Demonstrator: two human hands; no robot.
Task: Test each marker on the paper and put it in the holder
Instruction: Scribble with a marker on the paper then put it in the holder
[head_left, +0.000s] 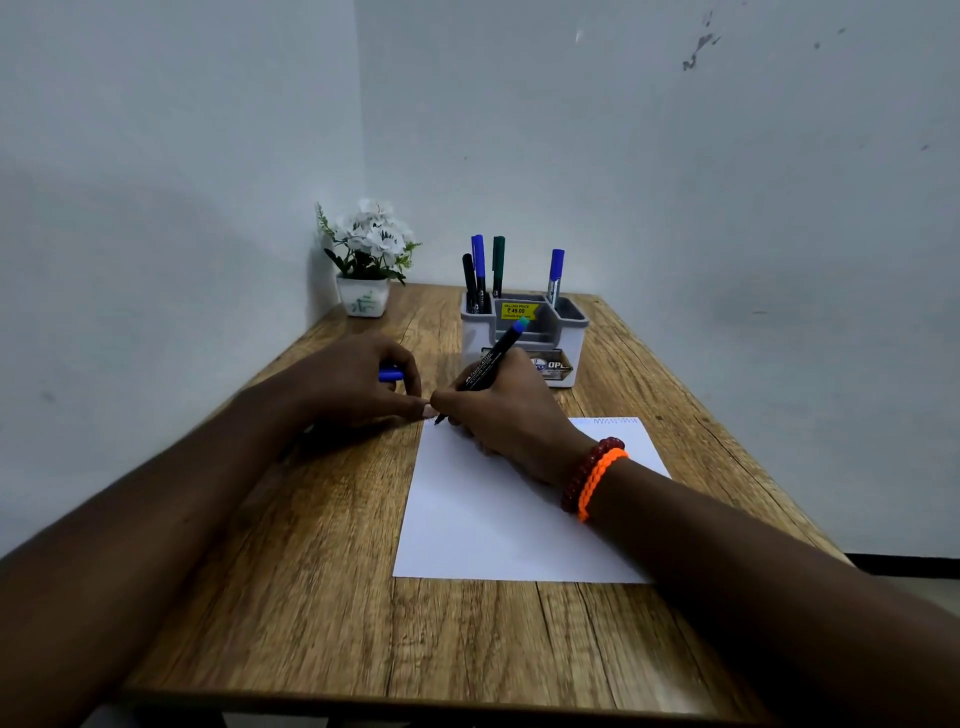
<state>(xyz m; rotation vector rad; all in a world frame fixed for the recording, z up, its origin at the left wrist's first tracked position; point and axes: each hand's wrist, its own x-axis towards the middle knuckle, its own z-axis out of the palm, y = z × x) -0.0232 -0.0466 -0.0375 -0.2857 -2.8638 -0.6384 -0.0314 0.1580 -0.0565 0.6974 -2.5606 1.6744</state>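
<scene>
My right hand (506, 410) grips a black marker with a blue end (491, 361), its tip touching the top left corner of the white paper (498, 525). My left hand (358, 379) rests on the table just left of the paper and holds the blue cap (390, 374); its fingertips touch the paper's corner. Faint blue scribbles (615, 421) mark the paper's top right edge. Behind the hands stands the white and grey holder (571, 332) with several markers upright in it: black (469, 280), blue (478, 265), green (498, 265) and another blue (556, 273).
A small white pot of white flowers (369, 260) stands in the back left corner of the wooden table (291, 571). Walls close the table in at the left and back. My right wrist wears red and orange bracelets (592, 478).
</scene>
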